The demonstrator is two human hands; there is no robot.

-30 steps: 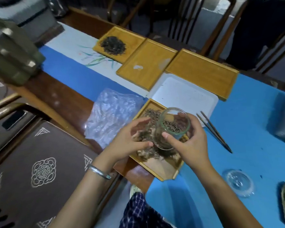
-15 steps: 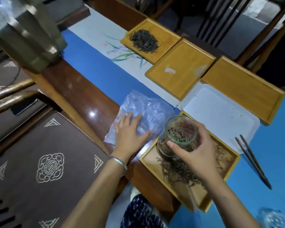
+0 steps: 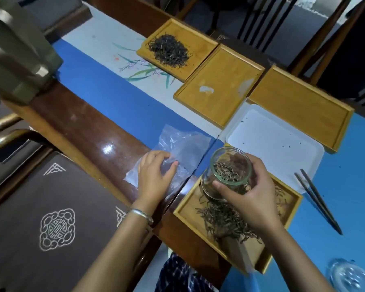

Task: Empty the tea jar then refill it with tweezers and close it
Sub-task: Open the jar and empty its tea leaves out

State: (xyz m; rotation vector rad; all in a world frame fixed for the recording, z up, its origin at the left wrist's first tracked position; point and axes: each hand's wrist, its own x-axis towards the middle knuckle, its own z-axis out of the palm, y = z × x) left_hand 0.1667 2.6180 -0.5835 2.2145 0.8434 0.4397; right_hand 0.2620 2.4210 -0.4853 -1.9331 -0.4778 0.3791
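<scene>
My right hand (image 3: 251,199) grips a clear glass tea jar (image 3: 228,171), tilted, with some tea leaves still inside. It hangs over the near wooden tray (image 3: 185,209), where a pile of loose tea leaves (image 3: 226,222) lies. My left hand (image 3: 154,178) rests on a crumpled clear plastic bag (image 3: 177,148), thumb and fingers pinching its edge. Dark tweezers (image 3: 318,199) lie on the blue cloth to the right. The glass lid (image 3: 352,277) sits at the bottom right corner.
A white tray (image 3: 276,144) lies behind the jar. Three more wooden trays stand at the back, the left one (image 3: 196,45) holding dark tea. A dark metal object (image 3: 15,49) looms at the upper left. Chairs stand beyond the table.
My left hand left the jar and moved left onto the plastic bag, now pinching it. My right hand kept the jar over the tray. The camera view shifted left.
</scene>
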